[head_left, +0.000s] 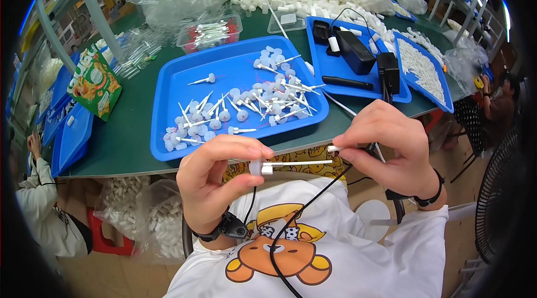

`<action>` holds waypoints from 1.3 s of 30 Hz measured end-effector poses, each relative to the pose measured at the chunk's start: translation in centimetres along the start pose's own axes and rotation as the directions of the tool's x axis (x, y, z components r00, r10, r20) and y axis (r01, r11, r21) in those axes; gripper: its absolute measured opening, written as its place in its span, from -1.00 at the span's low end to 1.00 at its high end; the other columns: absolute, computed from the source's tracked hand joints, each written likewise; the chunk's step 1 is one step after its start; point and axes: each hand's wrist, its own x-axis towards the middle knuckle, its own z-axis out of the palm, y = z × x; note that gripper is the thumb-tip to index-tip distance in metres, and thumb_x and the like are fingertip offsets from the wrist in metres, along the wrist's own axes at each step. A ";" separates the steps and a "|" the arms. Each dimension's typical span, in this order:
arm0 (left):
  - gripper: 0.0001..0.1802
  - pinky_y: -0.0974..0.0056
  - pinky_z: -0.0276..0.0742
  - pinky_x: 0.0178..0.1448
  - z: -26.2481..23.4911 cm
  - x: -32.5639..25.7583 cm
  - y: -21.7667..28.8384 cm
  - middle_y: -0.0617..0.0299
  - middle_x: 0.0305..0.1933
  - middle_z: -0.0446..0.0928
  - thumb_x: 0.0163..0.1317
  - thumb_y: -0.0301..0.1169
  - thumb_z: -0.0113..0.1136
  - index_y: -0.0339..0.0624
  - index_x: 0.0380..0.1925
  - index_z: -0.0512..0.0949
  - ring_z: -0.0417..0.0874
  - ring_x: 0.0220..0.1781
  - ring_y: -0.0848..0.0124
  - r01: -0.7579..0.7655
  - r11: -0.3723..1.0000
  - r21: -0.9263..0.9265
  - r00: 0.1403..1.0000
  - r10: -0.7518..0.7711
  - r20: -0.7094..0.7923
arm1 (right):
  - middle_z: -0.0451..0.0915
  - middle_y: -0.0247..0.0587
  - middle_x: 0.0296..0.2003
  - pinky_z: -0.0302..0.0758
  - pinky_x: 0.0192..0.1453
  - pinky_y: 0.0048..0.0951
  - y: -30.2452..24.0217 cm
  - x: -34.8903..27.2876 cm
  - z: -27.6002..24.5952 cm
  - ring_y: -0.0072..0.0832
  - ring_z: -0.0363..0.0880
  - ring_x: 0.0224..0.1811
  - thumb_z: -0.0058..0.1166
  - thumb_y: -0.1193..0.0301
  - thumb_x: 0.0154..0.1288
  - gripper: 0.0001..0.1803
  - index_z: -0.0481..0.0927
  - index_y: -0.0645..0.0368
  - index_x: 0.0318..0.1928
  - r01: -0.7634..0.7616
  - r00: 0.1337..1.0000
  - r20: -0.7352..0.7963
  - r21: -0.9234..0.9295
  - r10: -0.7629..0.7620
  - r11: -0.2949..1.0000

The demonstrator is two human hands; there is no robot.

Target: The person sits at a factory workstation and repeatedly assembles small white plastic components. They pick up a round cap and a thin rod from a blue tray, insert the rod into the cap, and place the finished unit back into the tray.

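Observation:
My left hand (pixel 212 172) pinches the translucent round end of a white part with a thin stem (pixel 302 162); the stem points right. Between the thumb and forefinger of my right hand (pixel 391 144) is a small white cap-like piece (pixel 333 148), just above the stem's tip and apart from it. Beyond my hands, a blue tray (pixel 159 110) on the green table holds several similar stemmed parts (pixel 279 96) with round frosted ends, most of them heaped on its right and near side. Both wrists wear black bands, and a black cable hangs across my lap.
A second blue tray (pixel 330 68) carries black adapters and a black pen-like stick (pixel 347 83). Right of it, another blue tray (pixel 442 94) holds small white pieces. White tubes pile up at the back. A green snack bag (pixel 95 82) stands left. Other people sit at both sides; a black fan (pixel 498 191) is at right.

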 end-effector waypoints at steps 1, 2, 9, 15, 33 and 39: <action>-0.62 0.21 0.54 0.08 0.0 0.0 0.1 -0.07 -0.14 0.56 -0.06 -0.78 0.31 -0.44 -0.17 0.50 0.63 -0.03 0.18 0.003 1.000 0.006 1.000 -0.003 -0.009 | 0.63 -0.30 -0.44 0.41 -0.35 -0.49 0.0 0.1 0.1 -0.46 0.53 -0.42 0.31 0.64 -0.04 -0.78 0.68 0.20 -0.30 0.014 1.000 -0.007 0.005 -0.014 1.000; -0.62 0.21 0.54 0.08 0.0 0.0 0.2 -0.07 -0.14 0.57 -0.06 -0.77 0.31 -0.45 -0.17 0.50 0.63 -0.03 0.18 -0.003 1.000 0.011 1.000 0.003 -0.020 | 0.62 -0.31 -0.45 0.41 -0.35 -0.49 0.0 0.1 0.2 -0.47 0.53 -0.42 0.31 0.64 -0.05 -0.77 0.68 0.20 -0.30 0.027 1.000 -0.013 0.012 -0.027 1.000; -0.62 0.21 0.52 0.08 -0.2 0.1 0.1 -0.05 -0.14 0.58 -0.05 -0.74 0.32 -0.43 -0.15 0.51 0.63 -0.03 0.20 -0.005 1.000 0.025 0.999 0.006 -0.039 | 0.61 -0.31 -0.46 0.42 -0.35 -0.49 -0.5 0.3 0.4 -0.46 0.53 -0.42 0.33 0.65 -0.07 -0.75 0.68 0.21 -0.29 0.049 0.999 -0.012 0.052 -0.048 0.997; -0.62 0.22 0.51 0.09 0.0 0.2 -0.1 -0.05 -0.14 0.59 -0.02 -0.71 0.33 -0.42 -0.14 0.51 0.62 -0.02 0.22 0.026 0.998 0.051 1.000 -0.027 0.009 | 0.58 -0.27 -0.47 0.41 -0.39 -0.48 -0.6 0.4 1.3 -0.40 0.50 -0.43 0.34 0.63 -0.09 -0.75 0.67 0.23 -0.30 0.091 0.995 -0.049 0.001 -0.091 0.996; -0.65 0.37 0.58 -0.17 1.3 0.2 0.0 0.07 -0.29 0.67 -0.10 -0.58 0.46 -0.36 -0.25 0.59 0.69 -0.25 0.37 0.071 0.988 0.140 0.997 -0.066 -0.042 | 0.54 -0.29 -0.50 0.34 -0.54 -0.51 -0.7 0.3 3.9 -0.43 0.42 -0.56 0.32 0.59 -0.19 -0.72 0.63 0.30 -0.33 0.331 0.912 -0.161 -0.254 -0.377 0.909; -0.65 0.40 0.56 -0.21 1.2 0.2 0.0 0.10 -0.30 0.67 -0.11 -0.55 0.47 -0.33 -0.26 0.61 0.68 -0.31 0.41 0.045 0.986 0.162 0.999 -0.042 -0.019 | 0.55 -0.27 -0.50 0.35 -0.54 -0.50 -1.1 0.0 4.2 -0.43 0.46 -0.55 0.33 0.62 -0.18 -0.73 0.63 0.28 -0.35 0.255 0.939 -0.196 -0.158 -0.283 0.954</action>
